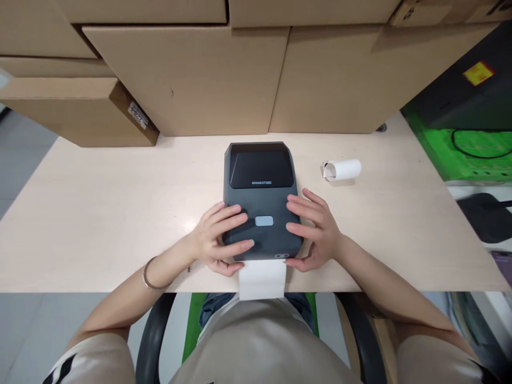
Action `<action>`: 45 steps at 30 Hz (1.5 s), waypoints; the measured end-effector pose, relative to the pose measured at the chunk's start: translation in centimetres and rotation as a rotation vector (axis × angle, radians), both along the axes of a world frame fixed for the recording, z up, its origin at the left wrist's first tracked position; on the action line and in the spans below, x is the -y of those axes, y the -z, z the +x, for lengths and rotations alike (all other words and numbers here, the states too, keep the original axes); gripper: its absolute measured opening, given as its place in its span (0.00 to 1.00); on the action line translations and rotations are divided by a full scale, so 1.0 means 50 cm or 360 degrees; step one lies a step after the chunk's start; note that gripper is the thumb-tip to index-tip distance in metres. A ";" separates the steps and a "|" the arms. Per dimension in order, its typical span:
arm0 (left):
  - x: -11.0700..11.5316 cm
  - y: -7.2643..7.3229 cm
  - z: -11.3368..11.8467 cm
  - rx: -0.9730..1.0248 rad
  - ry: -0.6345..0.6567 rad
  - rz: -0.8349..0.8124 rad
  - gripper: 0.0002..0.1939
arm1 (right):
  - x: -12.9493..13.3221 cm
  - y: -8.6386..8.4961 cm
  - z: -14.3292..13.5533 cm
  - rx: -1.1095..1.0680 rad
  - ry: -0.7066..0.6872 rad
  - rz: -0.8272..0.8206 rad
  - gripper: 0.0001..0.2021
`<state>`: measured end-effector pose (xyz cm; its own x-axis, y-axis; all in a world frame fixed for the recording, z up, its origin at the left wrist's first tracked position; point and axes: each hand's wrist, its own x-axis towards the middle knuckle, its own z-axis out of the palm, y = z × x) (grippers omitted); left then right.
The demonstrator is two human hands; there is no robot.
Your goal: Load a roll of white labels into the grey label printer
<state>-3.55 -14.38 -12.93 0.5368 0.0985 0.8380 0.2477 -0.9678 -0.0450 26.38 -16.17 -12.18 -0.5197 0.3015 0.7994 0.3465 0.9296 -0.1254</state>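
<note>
A dark grey label printer with a black window and a light blue button stands on the table in front of me. White label paper sticks out of its front and hangs over the table edge. My left hand grips the printer's left side, fingers on the top cover and thumb low at the front corner. On the opposite side my right hand holds the right edge the same way, its thumb beside the paper's exit. Part of each palm is hidden from above.
Behind the printer stand stacked cardboard boxes, with a flatter box at the left. A curled white paper roll lies right of the printer. Farther right are a black case and a cable on a green surface.
</note>
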 end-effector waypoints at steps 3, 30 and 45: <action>-0.010 -0.001 -0.012 -0.0046 -0.0004 -0.0031 0.28 | -0.006 0.004 0.002 0.0013 -0.0012 0.0085 0.39; -0.022 0.017 -0.017 0.0300 -0.0254 -0.0192 0.22 | 0.003 0.003 0.021 -0.0440 0.0333 0.0031 0.31; -0.045 0.030 -0.043 0.0138 -0.0392 -0.0351 0.35 | -0.057 0.002 0.083 -0.0249 0.0196 -0.0930 0.43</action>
